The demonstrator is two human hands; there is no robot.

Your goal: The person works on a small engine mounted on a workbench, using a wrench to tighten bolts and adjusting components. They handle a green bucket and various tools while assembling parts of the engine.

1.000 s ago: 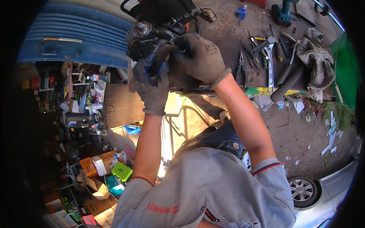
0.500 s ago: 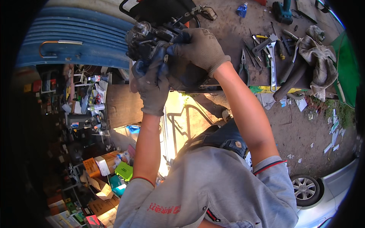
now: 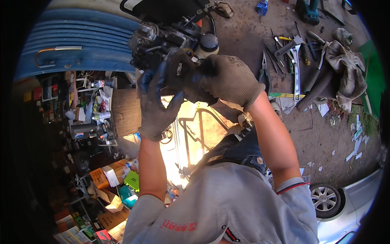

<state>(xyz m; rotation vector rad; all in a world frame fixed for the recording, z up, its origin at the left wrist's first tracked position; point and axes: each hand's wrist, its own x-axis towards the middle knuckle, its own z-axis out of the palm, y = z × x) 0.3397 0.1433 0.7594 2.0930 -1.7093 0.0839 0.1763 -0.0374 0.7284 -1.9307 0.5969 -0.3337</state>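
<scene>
A small greasy engine [image 3: 162, 40] lies on the bench at the top, with a dark round part [image 3: 180, 69] on its near side. My left hand [image 3: 156, 105], in a grey-brown glove with dark fingers, reaches up to the left of that part. Its fingers are extended and the thumb stands apart. On the other side, my gloved right hand [image 3: 231, 79] is curled at the dark part; its fingertips are blurred, and what they grip is hidden. Just above it is a black-capped, pale container [image 3: 209, 44] beside the engine.
Pliers [image 3: 265, 71], an adjustable wrench [image 3: 297, 73], a hammer [image 3: 289, 45] and screwdrivers lie at the bench's right, near a crumpled rag [image 3: 343, 69]. A teal power tool [image 3: 308, 12] lies farther back. Blue ribbed metal [image 3: 77, 40] borders the left; boxes [image 3: 107, 179] pile below.
My left hand has moved down and its thumb has spread away. My right hand has shifted right and down, uncovering the black-capped container and more of the round part.
</scene>
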